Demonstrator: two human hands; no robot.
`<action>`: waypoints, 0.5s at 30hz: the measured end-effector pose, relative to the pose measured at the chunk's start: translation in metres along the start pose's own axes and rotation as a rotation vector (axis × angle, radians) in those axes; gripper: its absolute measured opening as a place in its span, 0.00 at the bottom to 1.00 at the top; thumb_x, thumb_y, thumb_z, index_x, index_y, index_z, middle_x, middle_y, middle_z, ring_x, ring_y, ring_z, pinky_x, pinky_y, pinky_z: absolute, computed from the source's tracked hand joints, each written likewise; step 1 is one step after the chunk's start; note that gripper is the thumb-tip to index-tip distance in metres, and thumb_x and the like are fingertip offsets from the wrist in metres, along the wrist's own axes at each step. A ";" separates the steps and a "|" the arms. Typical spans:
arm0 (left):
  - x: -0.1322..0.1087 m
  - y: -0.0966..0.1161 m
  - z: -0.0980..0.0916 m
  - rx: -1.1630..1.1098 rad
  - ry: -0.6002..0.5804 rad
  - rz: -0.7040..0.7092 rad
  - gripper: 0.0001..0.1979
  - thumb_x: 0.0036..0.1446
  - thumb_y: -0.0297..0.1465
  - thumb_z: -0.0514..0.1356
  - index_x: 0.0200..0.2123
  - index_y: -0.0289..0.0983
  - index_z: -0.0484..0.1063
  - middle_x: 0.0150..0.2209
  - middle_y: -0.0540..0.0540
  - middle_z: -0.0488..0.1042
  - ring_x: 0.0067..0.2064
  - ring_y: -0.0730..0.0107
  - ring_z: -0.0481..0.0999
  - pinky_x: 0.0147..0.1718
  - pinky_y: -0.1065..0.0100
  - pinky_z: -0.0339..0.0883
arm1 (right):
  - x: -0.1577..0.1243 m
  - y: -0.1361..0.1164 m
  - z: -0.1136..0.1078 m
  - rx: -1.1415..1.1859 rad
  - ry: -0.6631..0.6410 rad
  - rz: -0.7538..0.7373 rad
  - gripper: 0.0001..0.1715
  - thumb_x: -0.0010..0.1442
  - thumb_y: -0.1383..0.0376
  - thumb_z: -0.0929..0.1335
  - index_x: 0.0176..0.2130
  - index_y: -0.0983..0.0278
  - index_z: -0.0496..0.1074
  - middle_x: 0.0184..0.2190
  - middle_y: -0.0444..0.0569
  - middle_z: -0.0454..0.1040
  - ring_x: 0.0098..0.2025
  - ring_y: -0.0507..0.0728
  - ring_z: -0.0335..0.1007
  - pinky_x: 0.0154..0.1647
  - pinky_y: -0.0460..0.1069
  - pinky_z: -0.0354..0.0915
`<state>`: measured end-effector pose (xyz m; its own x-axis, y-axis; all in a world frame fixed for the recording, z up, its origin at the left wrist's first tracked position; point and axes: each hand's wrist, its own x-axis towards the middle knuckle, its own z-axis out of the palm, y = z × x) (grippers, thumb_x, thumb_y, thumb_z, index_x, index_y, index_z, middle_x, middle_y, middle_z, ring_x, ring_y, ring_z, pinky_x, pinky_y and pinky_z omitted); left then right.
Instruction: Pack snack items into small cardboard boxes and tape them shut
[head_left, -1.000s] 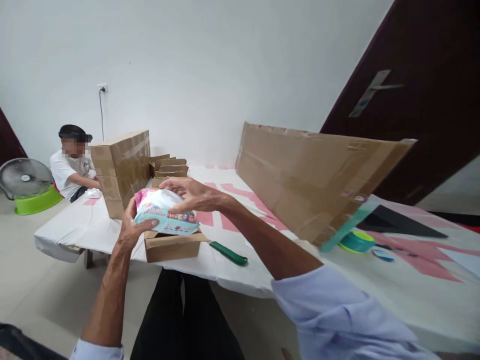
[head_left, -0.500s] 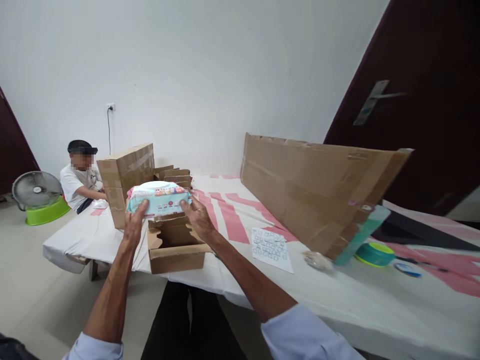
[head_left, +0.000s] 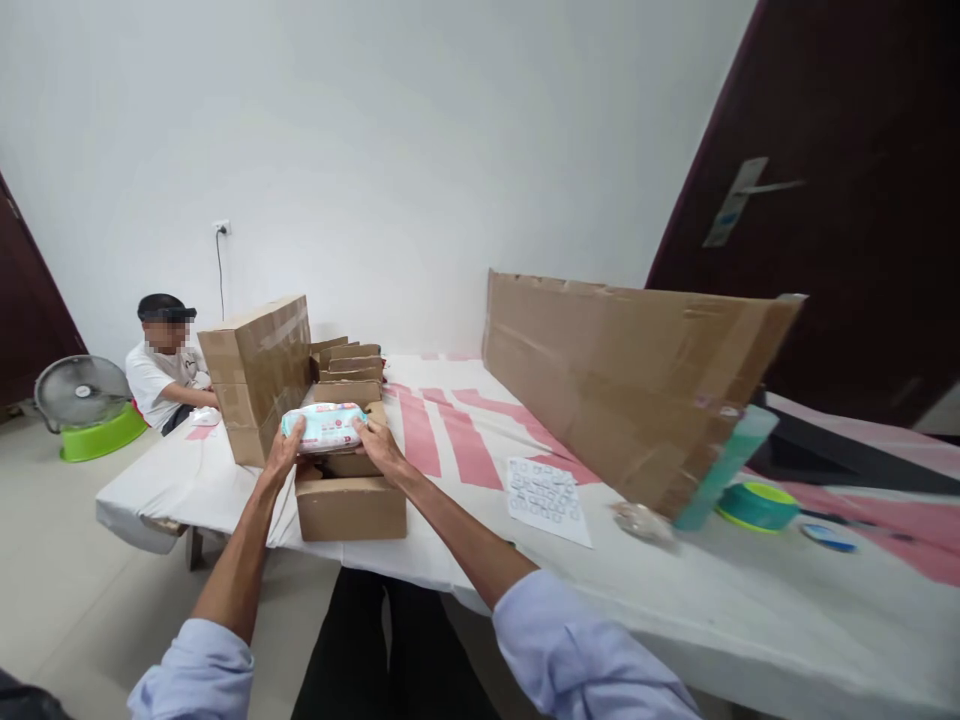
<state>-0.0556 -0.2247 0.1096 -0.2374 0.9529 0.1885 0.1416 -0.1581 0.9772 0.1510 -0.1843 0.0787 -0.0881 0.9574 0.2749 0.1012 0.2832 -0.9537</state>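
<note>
A pale blue and pink pack of wet wipes [head_left: 327, 428] is held level between my two hands. My left hand [head_left: 283, 450] grips its left end, thumb on the near face. At the right end, my right hand [head_left: 380, 446] pinches the pack the same way. Directly below is an open cardboard box [head_left: 351, 511] at the table's near edge, its inside partly hidden by the pack and my hands. Behind the pack stands a row of further open cardboard boxes [head_left: 349, 375].
Stacked closed cartons [head_left: 259, 370] stand left of the boxes. A large cardboard panel [head_left: 615, 375] rises at right, near a printed sheet [head_left: 549, 502], a tape roll [head_left: 757, 506] and a crumpled clear bundle [head_left: 642, 522]. A person [head_left: 166, 365] sits at far left beside a fan [head_left: 84, 395].
Both hands have lowered the pack of wipes towards the open box and turned it so more of its face lies flatter. The view has shifted slightly.
</note>
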 end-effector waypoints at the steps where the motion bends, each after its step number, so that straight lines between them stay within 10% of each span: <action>1: -0.001 -0.002 0.000 0.003 -0.004 -0.011 0.33 0.58 0.59 0.65 0.51 0.36 0.76 0.47 0.35 0.82 0.49 0.48 0.83 0.39 0.58 0.82 | -0.002 0.003 0.001 0.002 -0.011 0.021 0.27 0.68 0.44 0.65 0.48 0.60 0.80 0.40 0.49 0.83 0.40 0.58 0.81 0.40 0.51 0.79; 15: 0.009 0.001 -0.003 -0.013 0.037 -0.035 0.40 0.51 0.67 0.64 0.43 0.35 0.77 0.39 0.34 0.82 0.43 0.47 0.83 0.36 0.54 0.81 | -0.011 -0.019 -0.001 0.042 -0.016 0.005 0.26 0.64 0.43 0.68 0.43 0.60 0.78 0.38 0.47 0.82 0.41 0.59 0.79 0.40 0.52 0.79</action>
<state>-0.0601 -0.2171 0.1124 -0.2772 0.9478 0.1573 0.1200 -0.1283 0.9844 0.1506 -0.1998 0.0938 -0.1034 0.9578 0.2682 0.0597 0.2751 -0.9595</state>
